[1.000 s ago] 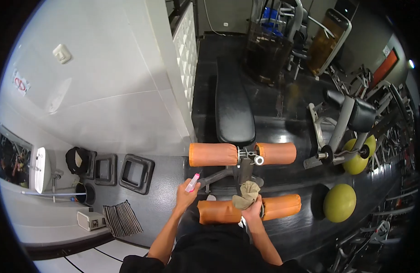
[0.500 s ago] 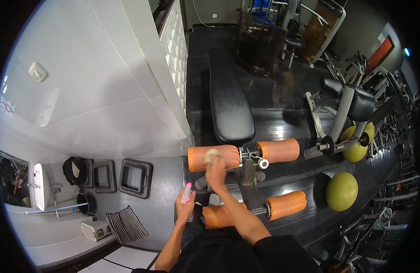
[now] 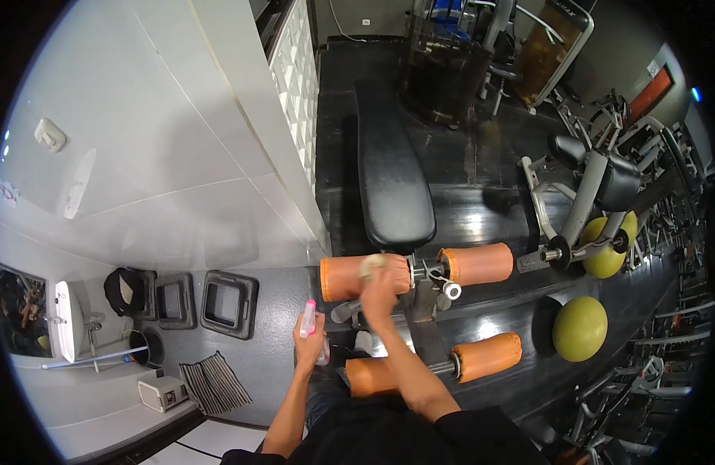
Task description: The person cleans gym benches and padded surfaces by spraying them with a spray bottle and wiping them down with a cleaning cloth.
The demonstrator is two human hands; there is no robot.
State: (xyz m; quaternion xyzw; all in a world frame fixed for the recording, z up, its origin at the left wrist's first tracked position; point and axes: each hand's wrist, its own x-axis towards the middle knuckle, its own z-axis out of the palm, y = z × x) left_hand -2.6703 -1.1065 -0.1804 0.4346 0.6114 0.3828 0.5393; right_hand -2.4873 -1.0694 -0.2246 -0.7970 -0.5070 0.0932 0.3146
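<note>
My right hand is closed on a pale cloth, which lies against the upper left orange roller pad of a bench. Fingers of my left hand wrap round a spray bottle with a pink and white head, held upright left of the pads. To the right of the metal post is the upper right orange pad. Below are the lower left pad, partly behind my right forearm, and the lower right pad. The black bench cushion extends away beyond the upper pads.
Yellow-green balls and a barbell machine stand at the right. At the left are a pale wall, grey step platforms, a black bucket, a striped mat and a sink.
My right hand and the cloth have moved slightly right along the upper left pad. My left hand with the bottle has shifted a little left and up. The view has tilted slightly.
</note>
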